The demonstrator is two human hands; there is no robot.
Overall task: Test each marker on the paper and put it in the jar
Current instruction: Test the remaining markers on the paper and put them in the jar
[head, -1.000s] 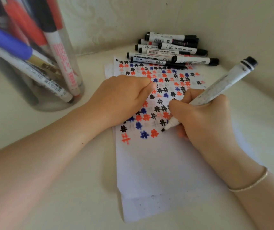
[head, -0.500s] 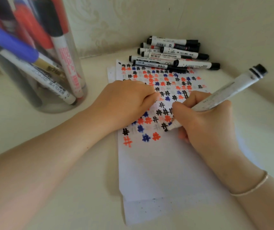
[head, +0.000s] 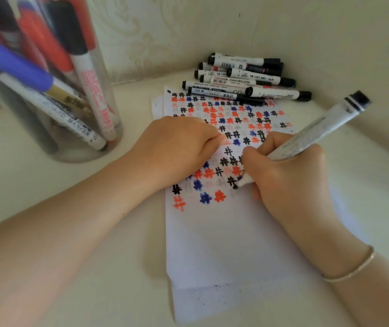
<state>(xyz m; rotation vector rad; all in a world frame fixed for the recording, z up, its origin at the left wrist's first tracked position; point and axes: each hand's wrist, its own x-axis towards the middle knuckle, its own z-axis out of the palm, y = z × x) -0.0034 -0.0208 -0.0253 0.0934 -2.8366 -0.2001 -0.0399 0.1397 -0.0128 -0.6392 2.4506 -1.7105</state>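
Testing a black marker (head: pixel 311 133) on the paper (head: pixel 224 244).
Right hand (head: pixel 290 182) grips it pen-style, tip on the sheet; left hand (head: pixel 177 147), fingers curled under, pins the paper against sliding.

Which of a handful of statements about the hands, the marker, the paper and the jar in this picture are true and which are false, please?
1. The right hand grips a marker with its tip down on the paper. True.
2. The jar stands to the right of the paper. False: it stands to the left of it.
3. The left hand rests on the paper, fingers curled. True.
4. The marks on the paper are all black. False: there are black, red and blue hash marks.
5. A pile of markers lies at the far end of the paper, by the wall. True.
6. The jar holds no markers. False: several stand in it.
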